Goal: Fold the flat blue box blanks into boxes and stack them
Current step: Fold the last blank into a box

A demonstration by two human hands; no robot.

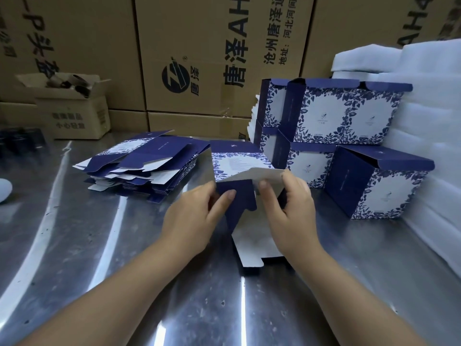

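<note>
Nearest, two bare forearms reaching in over a reflective steel counter (74, 245). Between them, a half-folded blue box blank (239, 166), resting on the counter at centre, its white inner panel laid toward the viewer and its floral printed side standing up behind. Left hand (192, 221) curled round a dark blue flap (239, 203), thumb pressed on the flap's face, other fingers closed behind it. Right hand (291, 208) pinching the edge of a white flap (259, 174), thumb on the near side and fingers wrapped over the far side. Just beyond and to the left, a loose pile of flat blanks (142, 168), lying fanned on the counter, apart from the held blank. To the right, a folded box (376, 181) standing on the counter with its lid flap raised; behind it, a stack of folded boxes (329, 113), two rows high, lid flaps up. Against those on the right, white foam sheets (429, 116) piled high. Far left, a small open brown carton (72, 113) with dark items inside. Along the back, a wall of large brown cartons (199, 58) printed with black characters.
</note>
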